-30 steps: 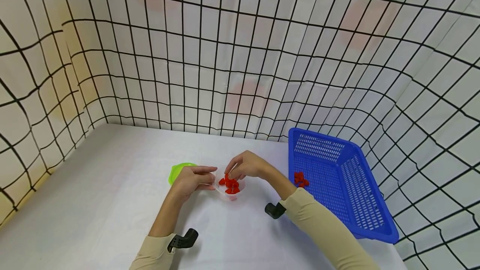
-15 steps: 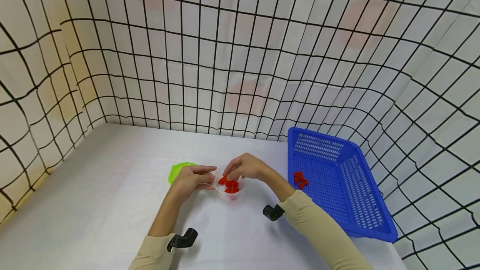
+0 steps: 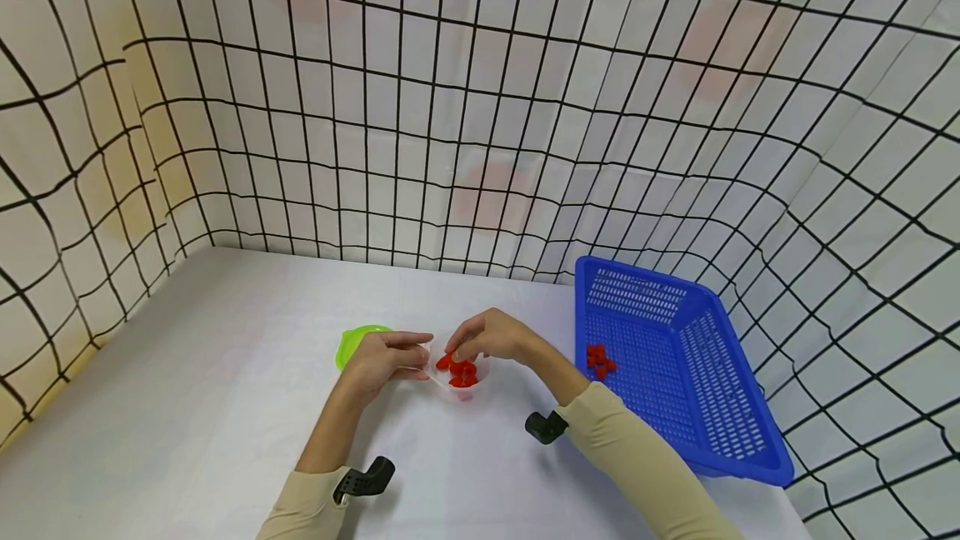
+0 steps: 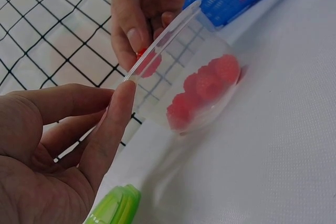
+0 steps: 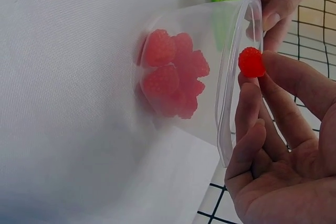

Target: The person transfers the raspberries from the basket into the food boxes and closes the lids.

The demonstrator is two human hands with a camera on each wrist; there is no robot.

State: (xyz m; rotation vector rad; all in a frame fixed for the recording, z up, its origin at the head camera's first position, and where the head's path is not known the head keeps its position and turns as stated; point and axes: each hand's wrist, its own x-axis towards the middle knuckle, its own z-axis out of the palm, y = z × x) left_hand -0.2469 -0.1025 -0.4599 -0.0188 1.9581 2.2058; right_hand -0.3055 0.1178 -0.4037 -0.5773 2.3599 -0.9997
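L hand (image 3: 384,363) pinched tub (image 5: 210,95) rim, R hand (image 3: 493,333) 1 berry (image 5: 251,62); approx. several berries (image 5: 165,81) in, few others (image 3: 597,358) in basket (image 3: 660,365), R side.

Cannot make out any legible text, label, brand, number or sign in any of the three views.
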